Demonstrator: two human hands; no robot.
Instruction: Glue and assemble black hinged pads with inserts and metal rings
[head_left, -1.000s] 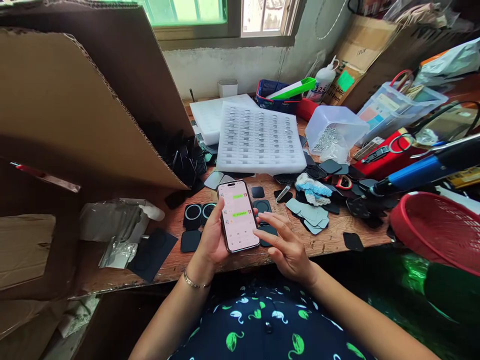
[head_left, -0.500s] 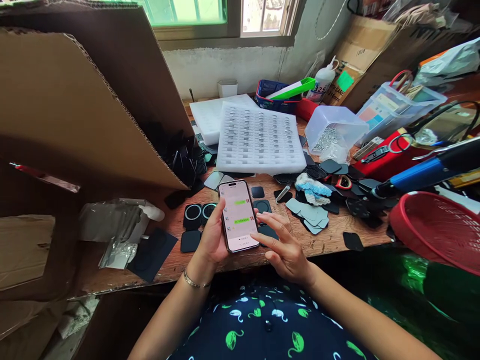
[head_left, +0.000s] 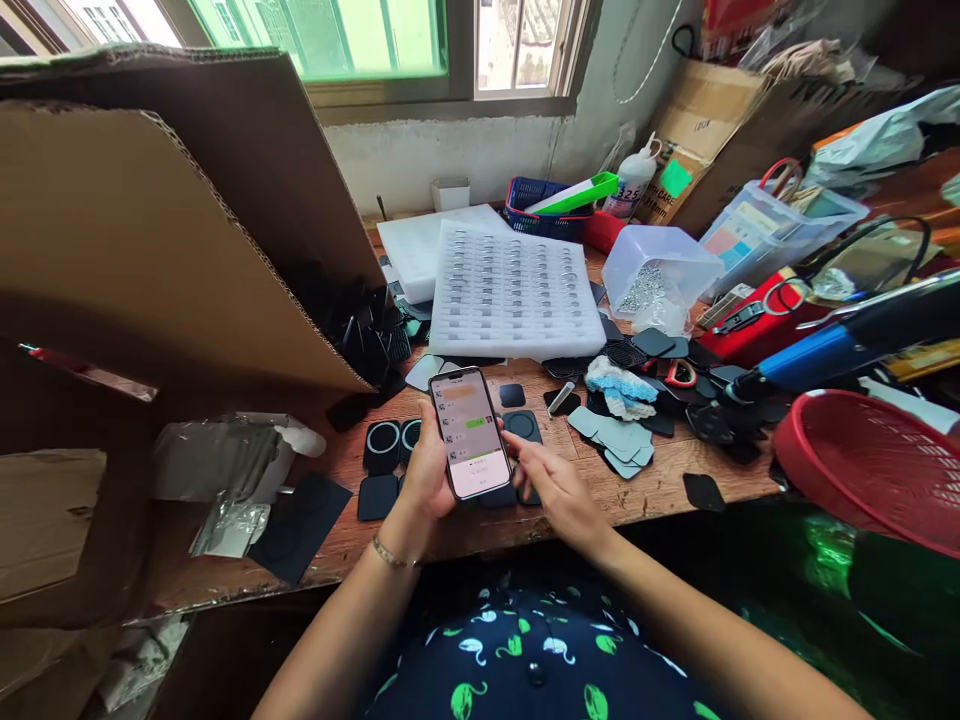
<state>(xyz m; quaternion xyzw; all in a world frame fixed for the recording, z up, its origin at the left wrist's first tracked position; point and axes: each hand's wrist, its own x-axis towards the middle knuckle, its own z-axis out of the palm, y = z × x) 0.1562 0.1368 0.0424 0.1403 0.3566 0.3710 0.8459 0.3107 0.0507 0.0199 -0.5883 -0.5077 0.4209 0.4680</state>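
Observation:
A smartphone [head_left: 469,425] rests in my left hand [head_left: 427,472], fingers wrapped around its left side and back. Its lit screen shows a chat with a pale menu panel at the bottom. My right hand [head_left: 561,492] is at the phone's right edge, index finger stretched towards it and the other fingers partly bent, holding nothing. Whether the fingertip touches the phone I cannot tell. On the wooden table [head_left: 607,505] around the phone lie black square pads, among them one with a pale ring [head_left: 382,441] and one with a dark ring [head_left: 523,427].
White foam trays [head_left: 517,345] with rows of small metal parts lie behind the phone. To the right are grey pieces [head_left: 616,436], a crocheted cloth [head_left: 621,388], a clear tub [head_left: 660,260] and a red basket [head_left: 862,470]. Tall cardboard [head_left: 165,250] stands left.
The chat on the screen has scrolled and the menu panel is taller. My right fingers have moved from over the screen to the phone's right edge, less spread. The view has tipped slightly upward.

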